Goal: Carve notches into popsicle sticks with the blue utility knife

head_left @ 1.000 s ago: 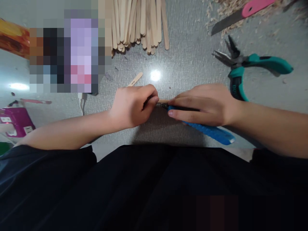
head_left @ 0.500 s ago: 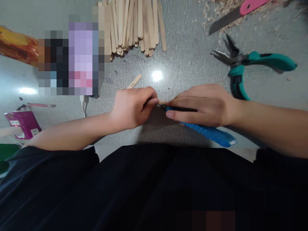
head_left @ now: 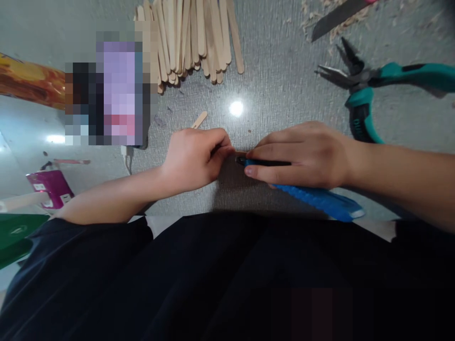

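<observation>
My left hand [head_left: 197,154] is closed, its thumb and fingers pinching a wooden craft stick [head_left: 241,154]; only a short piece of it shows between the hands. My right hand [head_left: 302,154] grips a blue utility knife [head_left: 316,199], its fingers laid along the top and its dark tip pointing at the stick. The fingertips of the right hand also reach the stick. Exactly where the blade meets the wood is hard to make out. Behind my left hand pokes out the end of another craft stick [head_left: 201,119] with a small slot in it.
Many craft sticks [head_left: 192,42] lie in a pile at the back. Teal-handled pliers [head_left: 360,78] rest spread at right, near a saw blade [head_left: 337,19] among wood shavings [head_left: 348,28]. At left are a blurred-out phone [head_left: 119,90] on a cable and a purple power socket [head_left: 51,187].
The whole view has shifted slightly, moving the pliers rightward and the purple socket further into frame. Both hands keep their grips, with the knife tip shifting slightly along the stick.
</observation>
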A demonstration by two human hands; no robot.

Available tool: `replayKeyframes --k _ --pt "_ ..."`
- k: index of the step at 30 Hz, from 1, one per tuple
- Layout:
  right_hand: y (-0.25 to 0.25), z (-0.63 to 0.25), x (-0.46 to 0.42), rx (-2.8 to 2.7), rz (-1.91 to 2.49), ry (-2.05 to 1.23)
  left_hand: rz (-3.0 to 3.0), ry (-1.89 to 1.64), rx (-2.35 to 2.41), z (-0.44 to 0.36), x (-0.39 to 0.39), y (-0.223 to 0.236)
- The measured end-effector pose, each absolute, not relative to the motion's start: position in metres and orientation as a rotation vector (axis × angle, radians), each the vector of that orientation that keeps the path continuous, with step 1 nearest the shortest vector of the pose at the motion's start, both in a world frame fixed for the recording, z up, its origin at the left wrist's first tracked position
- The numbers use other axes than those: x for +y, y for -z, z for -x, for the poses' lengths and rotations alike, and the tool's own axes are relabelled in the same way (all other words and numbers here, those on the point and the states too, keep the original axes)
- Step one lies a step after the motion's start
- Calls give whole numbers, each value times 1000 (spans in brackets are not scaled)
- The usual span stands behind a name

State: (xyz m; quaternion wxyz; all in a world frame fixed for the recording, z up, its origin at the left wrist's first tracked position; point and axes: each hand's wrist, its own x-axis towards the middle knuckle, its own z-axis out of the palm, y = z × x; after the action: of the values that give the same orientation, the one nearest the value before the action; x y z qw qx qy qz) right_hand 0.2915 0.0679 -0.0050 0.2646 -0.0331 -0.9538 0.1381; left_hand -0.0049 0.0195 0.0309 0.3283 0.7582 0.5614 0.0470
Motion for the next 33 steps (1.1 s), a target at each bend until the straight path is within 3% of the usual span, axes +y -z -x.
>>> replayKeyframes --k 33 --pt "13 -297 63 -2572 148 -373 -1991 -139 1449 5 21 -36"
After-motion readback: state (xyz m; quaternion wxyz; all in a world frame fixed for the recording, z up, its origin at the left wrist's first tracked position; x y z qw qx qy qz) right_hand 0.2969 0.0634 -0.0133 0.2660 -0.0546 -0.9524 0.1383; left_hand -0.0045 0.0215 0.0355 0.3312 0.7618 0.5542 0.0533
